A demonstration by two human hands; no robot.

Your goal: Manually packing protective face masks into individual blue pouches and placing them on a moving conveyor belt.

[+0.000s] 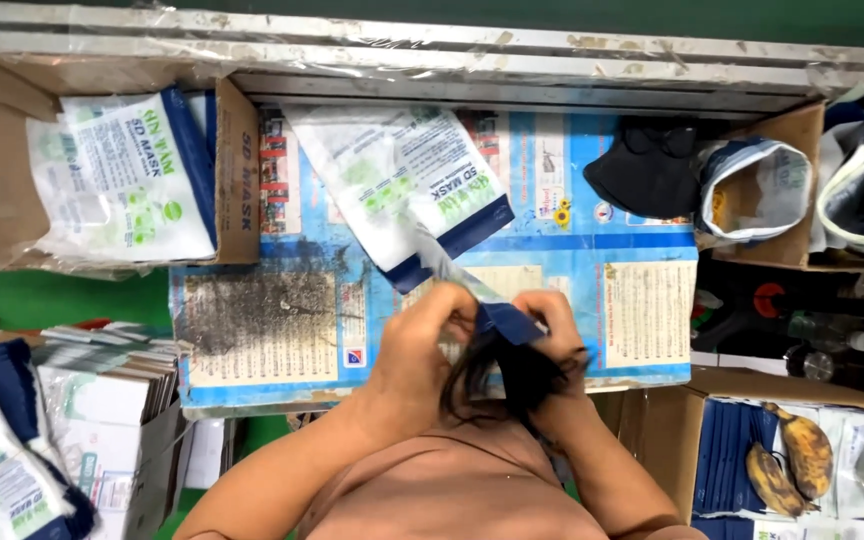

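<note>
My left hand (414, 352) and my right hand (559, 340) meet close to my chest at the near edge of a blue printed work board (282, 340). Together they grip a bundle of black face masks (517, 375) and the dark blue mouth of a white and blue pouch (407, 190). That pouch stretches from my fingers up and away across the board. The masks hang down between my palms, and their ear loops trail over my left wrist.
A cardboard box (237, 180) at the left holds more white and blue pouches. Loose black masks (647, 170) and an open pouch (752, 190) lie at the right. Stacked pouches (102, 390) sit lower left. Two brown-spotted bananas (792, 460) rest on packets at the lower right.
</note>
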